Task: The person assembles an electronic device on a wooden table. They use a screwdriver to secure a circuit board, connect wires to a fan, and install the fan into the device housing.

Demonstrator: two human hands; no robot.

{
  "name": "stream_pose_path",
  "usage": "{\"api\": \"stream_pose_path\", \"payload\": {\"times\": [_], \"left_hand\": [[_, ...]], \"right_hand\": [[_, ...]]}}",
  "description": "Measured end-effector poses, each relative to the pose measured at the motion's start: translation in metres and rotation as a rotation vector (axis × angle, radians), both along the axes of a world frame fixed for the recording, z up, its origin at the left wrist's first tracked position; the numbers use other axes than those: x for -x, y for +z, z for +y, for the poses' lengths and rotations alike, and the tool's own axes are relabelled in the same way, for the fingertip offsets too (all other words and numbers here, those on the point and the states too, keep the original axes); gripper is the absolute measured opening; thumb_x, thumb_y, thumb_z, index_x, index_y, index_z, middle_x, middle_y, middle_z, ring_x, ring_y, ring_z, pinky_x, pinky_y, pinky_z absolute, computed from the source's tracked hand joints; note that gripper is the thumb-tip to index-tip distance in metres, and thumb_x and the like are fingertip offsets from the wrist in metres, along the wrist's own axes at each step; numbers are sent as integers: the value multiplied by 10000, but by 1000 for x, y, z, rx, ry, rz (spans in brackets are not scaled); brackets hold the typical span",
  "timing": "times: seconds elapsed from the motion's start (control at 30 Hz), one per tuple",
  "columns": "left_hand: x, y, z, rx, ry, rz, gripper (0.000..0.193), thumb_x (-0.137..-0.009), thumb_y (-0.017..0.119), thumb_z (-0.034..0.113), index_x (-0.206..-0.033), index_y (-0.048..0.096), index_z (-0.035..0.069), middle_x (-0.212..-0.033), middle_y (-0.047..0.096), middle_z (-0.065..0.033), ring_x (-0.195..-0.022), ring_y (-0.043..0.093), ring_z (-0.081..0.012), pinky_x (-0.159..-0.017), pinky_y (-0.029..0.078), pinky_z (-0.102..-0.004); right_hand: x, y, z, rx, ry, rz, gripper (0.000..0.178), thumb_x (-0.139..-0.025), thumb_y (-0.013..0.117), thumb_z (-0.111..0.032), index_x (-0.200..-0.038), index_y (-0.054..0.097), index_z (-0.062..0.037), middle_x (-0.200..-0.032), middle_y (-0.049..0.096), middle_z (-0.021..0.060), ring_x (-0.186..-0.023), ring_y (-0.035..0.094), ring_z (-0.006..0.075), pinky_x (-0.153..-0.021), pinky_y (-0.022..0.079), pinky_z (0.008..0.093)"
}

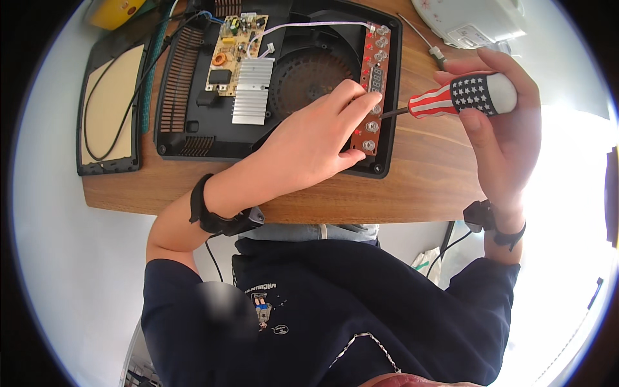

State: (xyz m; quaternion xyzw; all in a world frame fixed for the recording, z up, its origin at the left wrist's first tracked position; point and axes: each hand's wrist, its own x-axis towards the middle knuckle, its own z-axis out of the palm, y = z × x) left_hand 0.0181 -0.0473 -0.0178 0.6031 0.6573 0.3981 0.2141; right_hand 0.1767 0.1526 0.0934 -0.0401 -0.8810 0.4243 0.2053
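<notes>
A narrow red-brown control board (371,135) with clear round buttons, small red lights and a digit display lies along the right side of a black appliance shell (309,138). My left hand (316,135) reaches over the shell, its fingertips and thumb closed on the lower part of this board. In my right hand (506,132) is a screwdriver (431,104) with a stubby red, white and dark star-patterned handle. Its shaft points left, with the tip at the board's right edge beside my left fingertips. Exact contact at the tip cannot be made out.
Inside the shell are a power circuit board (225,61), a silver heat sink (253,90) and a white cable (309,24). Left lies a black-framed panel (109,109) with a black wire. Another screwdriver (419,35) and a white appliance (474,19) stand at the back right.
</notes>
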Motion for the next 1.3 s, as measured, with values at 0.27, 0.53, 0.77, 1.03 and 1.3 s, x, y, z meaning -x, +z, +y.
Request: {"api": "stream_pose_path", "payload": {"times": [0.27, 0.53, 0.77, 1.03, 1.3], "left_hand": [[-1, 12, 2, 88, -31, -5, 842, -823, 855, 73, -1563, 454, 101, -1422, 498, -108, -1143, 650, -334, -923, 590, -415], [-2, 7, 2, -25, 10, -29, 754, -761, 895, 35, -1439, 574, 103, -1387, 569, -111, -1235, 624, -350, -1018, 561, -414], [-2, 12, 8, -26, 13, -32, 740, -745, 905, 17, -1405, 577, 87, -1381, 557, -124, -1211, 631, -360, -1004, 561, -424], [-2, 15, 9, -4, 17, -83, 740, -730, 914, 5, -1398, 601, 69, -1373, 582, -127, -1247, 624, -344, -1052, 541, -415], [-3, 13, 11, 8, 21, -61, 736, -737, 918, 17, -1399, 601, 66, -1378, 584, -120, -1255, 621, -340, -1058, 536, -413]], "right_hand": [[-16, 36, 44, -212, -242, 121, 617, -1126, 543, -328, -1551, 366, 83, -1321, 683, 297, -1186, 728, 402, -1020, 619, 432], [29, -20, 46, 440, -468, 467, 465, -1139, 531, -221, -1533, 425, 4, -1238, 673, 174, -1100, 728, 279, -953, 630, 399], [27, -52, 78, 739, -456, 385, 369, -1137, 519, -143, -1468, 463, 12, -1224, 702, 180, -1059, 746, 266, -900, 654, 408], [23, -87, 101, 842, -442, 427, 427, -1137, 534, -224, -1469, 490, 40, -1315, 678, 232, -1191, 705, 357, -1019, 595, 428], [14, -111, 115, 909, -376, 446, 445, -1172, 460, -248, -1501, 482, 51, -1396, 655, 274, -1304, 666, 376, -1114, 549, 438]]}}
